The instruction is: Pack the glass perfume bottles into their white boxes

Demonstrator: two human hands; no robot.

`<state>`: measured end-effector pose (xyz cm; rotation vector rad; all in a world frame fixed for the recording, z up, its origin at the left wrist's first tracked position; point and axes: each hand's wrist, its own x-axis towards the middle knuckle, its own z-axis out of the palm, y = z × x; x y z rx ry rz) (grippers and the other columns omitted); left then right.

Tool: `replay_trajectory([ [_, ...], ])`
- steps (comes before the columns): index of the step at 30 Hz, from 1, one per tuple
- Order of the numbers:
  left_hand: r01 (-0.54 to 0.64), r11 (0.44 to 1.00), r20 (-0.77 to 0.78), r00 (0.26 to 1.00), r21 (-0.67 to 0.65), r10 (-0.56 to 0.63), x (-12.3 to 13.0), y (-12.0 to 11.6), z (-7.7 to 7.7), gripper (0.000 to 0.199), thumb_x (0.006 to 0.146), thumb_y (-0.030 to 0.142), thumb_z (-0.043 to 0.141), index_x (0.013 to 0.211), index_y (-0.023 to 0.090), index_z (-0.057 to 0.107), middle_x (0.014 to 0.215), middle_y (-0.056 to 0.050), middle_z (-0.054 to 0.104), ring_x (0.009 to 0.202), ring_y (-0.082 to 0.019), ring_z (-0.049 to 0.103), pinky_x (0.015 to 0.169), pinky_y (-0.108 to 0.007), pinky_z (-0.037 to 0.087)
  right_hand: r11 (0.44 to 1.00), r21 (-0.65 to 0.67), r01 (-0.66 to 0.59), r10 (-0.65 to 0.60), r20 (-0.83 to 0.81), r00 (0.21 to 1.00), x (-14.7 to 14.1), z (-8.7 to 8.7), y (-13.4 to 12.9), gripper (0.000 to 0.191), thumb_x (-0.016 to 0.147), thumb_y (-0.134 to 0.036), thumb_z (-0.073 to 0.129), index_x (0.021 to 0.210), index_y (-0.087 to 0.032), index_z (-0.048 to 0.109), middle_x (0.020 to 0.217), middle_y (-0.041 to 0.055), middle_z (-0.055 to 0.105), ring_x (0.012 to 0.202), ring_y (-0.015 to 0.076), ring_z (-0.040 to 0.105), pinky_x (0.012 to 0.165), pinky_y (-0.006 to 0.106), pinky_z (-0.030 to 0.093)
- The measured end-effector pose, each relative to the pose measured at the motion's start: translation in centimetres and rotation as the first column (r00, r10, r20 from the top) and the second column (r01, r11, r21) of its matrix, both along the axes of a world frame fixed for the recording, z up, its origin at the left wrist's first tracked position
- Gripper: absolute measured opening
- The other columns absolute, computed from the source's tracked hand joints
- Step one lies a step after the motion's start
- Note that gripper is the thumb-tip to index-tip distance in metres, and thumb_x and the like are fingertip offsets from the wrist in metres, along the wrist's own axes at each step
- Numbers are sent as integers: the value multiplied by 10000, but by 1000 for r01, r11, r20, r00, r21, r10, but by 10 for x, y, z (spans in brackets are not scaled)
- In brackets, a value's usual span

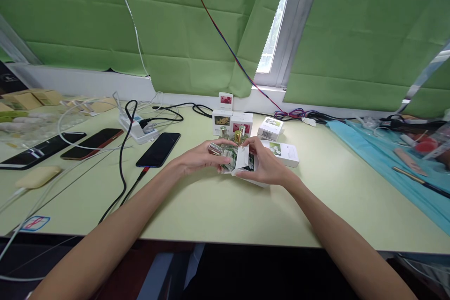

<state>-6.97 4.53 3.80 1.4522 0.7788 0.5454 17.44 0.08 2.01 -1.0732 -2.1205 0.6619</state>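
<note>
Near the middle of the table, my left hand (204, 155) is closed on a small glass bottle (229, 157) with a silver cap that points left. My right hand (267, 163) grips a white box (242, 159) with its flap raised, just right of the bottle. Bottle and box are side by side; whether they touch is hard to tell. Behind my hands stand a gold-capped bottle (239, 135) and a silver-capped bottle (223, 132), in front of white boxes with flower pictures (222, 123). Another white box (285, 152) lies beyond my right hand.
A black phone (158, 150), a white power strip (139, 132) and several cables are on the left, with two more phones farther out. A small white box (270, 127) sits behind my right hand. Blue plastic sheeting (379, 159) with assorted items covers the right side.
</note>
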Motion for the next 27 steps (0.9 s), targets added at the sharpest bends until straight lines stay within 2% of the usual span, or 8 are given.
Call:
replay_trajectory([
  [5,-13,999,-16,1000,-35,12,2,-2,3,646,712,259,906,1307,191,664,836,-34,747,674,-125,668,647,-255,554,999,-3,40,-40,9,999,-1,-2,1,664,696,-438,853,1100,-268,354,1051,41,570,854,208,577,727,347,481],
  [12,12,997,-11,1000,-78,-13,-1,3,-2,669,714,240,907,1331,202,655,872,-45,769,683,-136,695,683,-279,576,998,1,69,-69,7,998,-3,-3,1,664,657,-440,875,1041,-265,361,1057,33,564,846,196,554,710,329,457],
  [21,29,993,6,1000,-117,-29,0,1,2,677,699,238,920,1323,182,660,898,-73,774,710,-155,716,757,-330,588,998,10,56,-56,19,998,-3,-3,3,610,647,-452,874,971,-257,395,969,10,560,780,173,511,679,317,444],
  [27,9,993,-28,1000,-115,-12,-4,4,-5,737,688,265,927,1347,168,612,897,-81,770,742,-180,732,839,-390,592,998,22,59,-59,29,998,-3,-4,3,600,647,-471,868,951,-256,398,944,4,579,752,167,516,659,307,435],
])
